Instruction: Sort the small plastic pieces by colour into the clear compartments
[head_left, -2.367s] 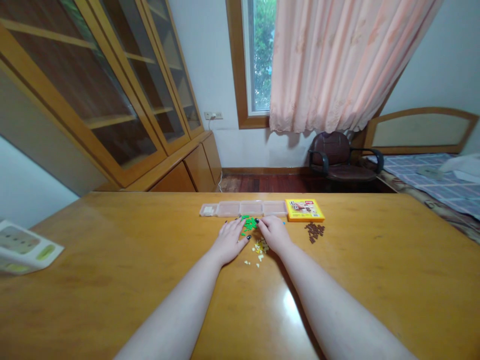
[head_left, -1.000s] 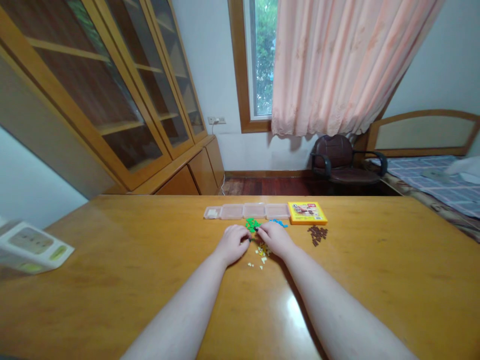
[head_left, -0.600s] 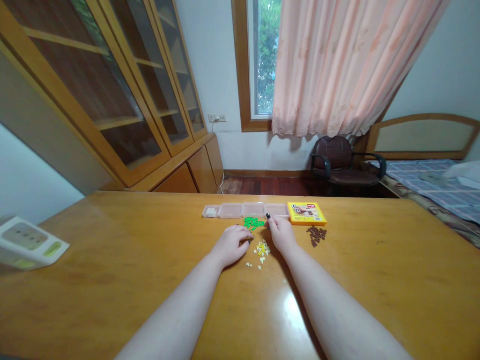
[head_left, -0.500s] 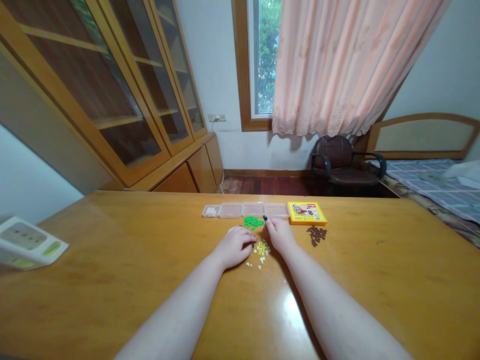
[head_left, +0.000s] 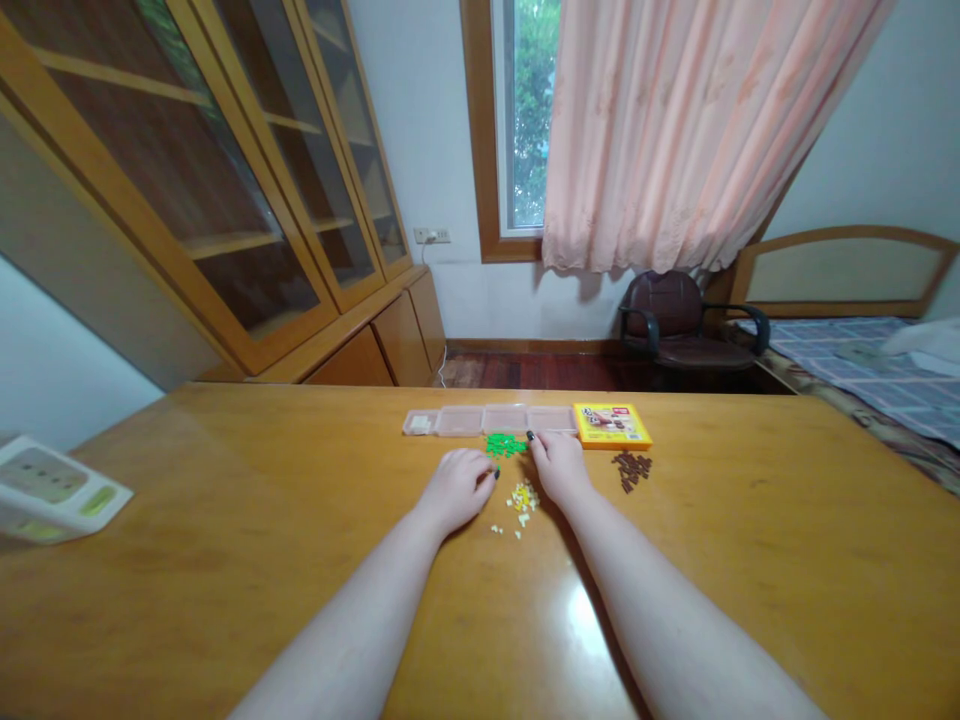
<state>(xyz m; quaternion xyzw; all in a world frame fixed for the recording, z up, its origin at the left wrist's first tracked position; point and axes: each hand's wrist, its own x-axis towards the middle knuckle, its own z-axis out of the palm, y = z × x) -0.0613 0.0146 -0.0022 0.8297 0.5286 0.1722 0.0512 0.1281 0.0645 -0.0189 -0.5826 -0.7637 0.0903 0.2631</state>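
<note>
My left hand (head_left: 459, 488) is closed beside the green pile, its thumb and fingertips pressed together. A speck of green shows at the fingertips, too small to tell whether it is held. On the other side of the small green pieces (head_left: 504, 445) is my right hand (head_left: 561, 466). Its thumb rests at the edge of that pile and its other fingers curl under, mostly out of sight. Between the hands and nearer to me lie white and yellow pieces (head_left: 523, 496). Small brown pieces (head_left: 631, 468) are heaped right of my right hand.
Clear plastic trays (head_left: 460, 421) stand in a row behind the piles, the left one with some white in it. A yellow box (head_left: 613, 426) adjoins them. A white and green container (head_left: 60, 490) stands at the wooden table's (head_left: 300, 520) left.
My left hand has drawn back leftward from above the white and yellow pieces to the near edge of the green pile. My right hand has stayed almost in place.
</note>
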